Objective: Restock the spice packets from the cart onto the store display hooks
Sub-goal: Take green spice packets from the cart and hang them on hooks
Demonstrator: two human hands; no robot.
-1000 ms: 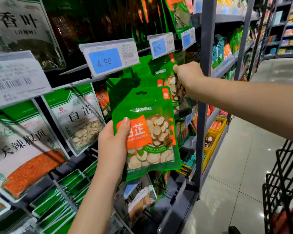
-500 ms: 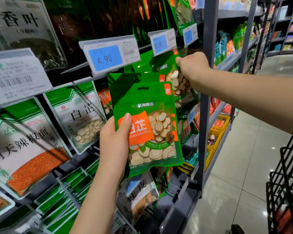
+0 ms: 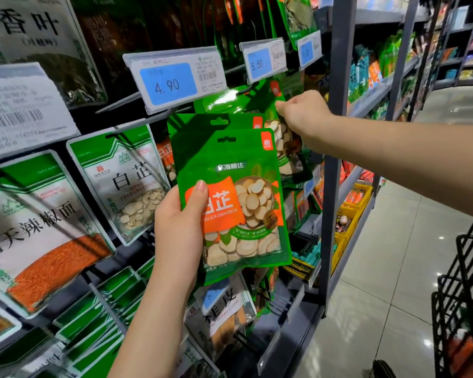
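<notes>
My left hand (image 3: 179,227) grips two stacked green spice packets (image 3: 238,197) with an orange label and sliced white root showing, thumb on the front. They are held upright in front of the display, just below the 4.90 price tag (image 3: 172,79). My right hand (image 3: 302,114) reaches to the hook under the 5.50 tag (image 3: 262,61) and pinches the edge of a matching green packet (image 3: 246,102) hanging there. The hook itself is hidden behind the packets.
Grey-and-green spice bags (image 3: 126,181) and a chilli powder bag (image 3: 41,233) hang at left. A grey shelf upright (image 3: 336,148) stands just right of my right hand. The black wire cart (image 3: 464,296) is at the right edge over a tiled aisle floor.
My right hand has shifted slightly along the hanging packet near the hook. The packets in my left hand have risen a little toward the price tags.
</notes>
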